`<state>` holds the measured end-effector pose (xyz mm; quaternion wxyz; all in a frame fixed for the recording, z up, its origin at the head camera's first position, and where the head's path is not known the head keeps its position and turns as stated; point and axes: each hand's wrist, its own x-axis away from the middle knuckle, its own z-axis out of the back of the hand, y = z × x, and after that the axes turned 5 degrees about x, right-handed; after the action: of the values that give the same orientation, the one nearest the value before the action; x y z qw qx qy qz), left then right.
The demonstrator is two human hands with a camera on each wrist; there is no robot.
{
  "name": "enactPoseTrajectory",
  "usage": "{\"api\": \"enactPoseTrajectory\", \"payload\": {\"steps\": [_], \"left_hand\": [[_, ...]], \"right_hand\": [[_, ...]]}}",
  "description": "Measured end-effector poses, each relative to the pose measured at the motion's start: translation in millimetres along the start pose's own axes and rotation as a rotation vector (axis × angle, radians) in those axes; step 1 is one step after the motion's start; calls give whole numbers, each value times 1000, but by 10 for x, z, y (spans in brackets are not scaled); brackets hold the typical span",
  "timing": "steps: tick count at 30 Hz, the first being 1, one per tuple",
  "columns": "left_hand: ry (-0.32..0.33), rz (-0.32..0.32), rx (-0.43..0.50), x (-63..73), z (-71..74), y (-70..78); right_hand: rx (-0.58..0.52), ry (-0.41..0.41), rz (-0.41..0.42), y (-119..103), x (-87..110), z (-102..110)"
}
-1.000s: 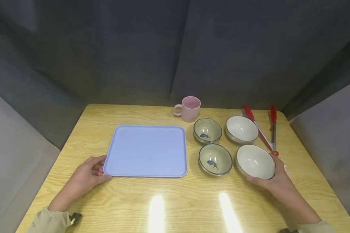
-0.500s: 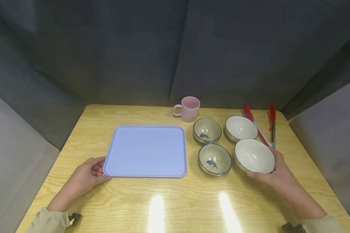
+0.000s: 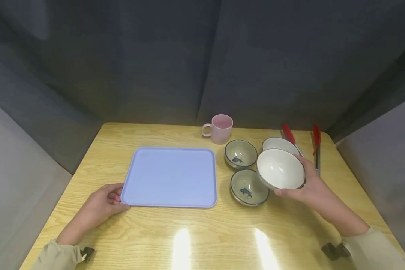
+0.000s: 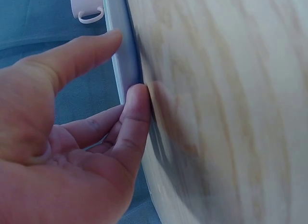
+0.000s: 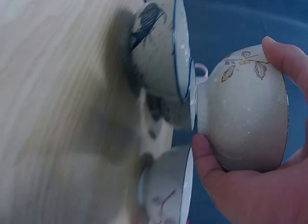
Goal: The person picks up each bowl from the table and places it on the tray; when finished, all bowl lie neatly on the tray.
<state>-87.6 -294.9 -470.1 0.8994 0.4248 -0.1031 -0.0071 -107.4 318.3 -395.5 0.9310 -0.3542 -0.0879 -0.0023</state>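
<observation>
My right hand grips a white bowl by its side, raised off the table and tilted. The right wrist view shows leaf sprigs on this bowl's outer wall, with the thumb and fingers around it. Behind it, a second white bowl is partly covered. Just left stand two grey-green bowls with fish drawings, the rear bowl and the front bowl. My left hand holds the near left corner of a light blue tray, thumb and curled fingers against its edge.
A pink mug stands at the back, its handle pointing left. At the far right lie two red-tipped utensils resembling tongs, one tip leaning beside the white bowls and another tip farther right. Dark cloth hangs behind the wooden table.
My right hand has lifted the front white bowl and carried it up and left, so it now overlaps the rear white bowl. The left hand and tray stay in place.
</observation>
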Motion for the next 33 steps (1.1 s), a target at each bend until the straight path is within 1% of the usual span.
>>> {"api": "enactPoseTrajectory", "payload": {"steps": [5,11,19,21,25,30,33], "left_hand": [[0,1,-4,2,-4,-1],[-5,9,-5,0,10,9],[-2,21,-5,20,13,12],[-4,20,2,21,12,14],[-6,17,11,26,11,16],[-12,16,10,20,12,13],[-8,15,14,21,10,11]], "right_hand": [[-2,-26,55,-250,-127,-89],[-43,-97,104,-558,-307,-213],[-107,-166,179,-940,-528,-453],[-96,-177,181,-1023,-582,-514],[-117,-190,200,-1186,-700,-646],[-191,-198,242,-1388,-807,-826],[-244,-219,293,-1519,-885,-944]]}}
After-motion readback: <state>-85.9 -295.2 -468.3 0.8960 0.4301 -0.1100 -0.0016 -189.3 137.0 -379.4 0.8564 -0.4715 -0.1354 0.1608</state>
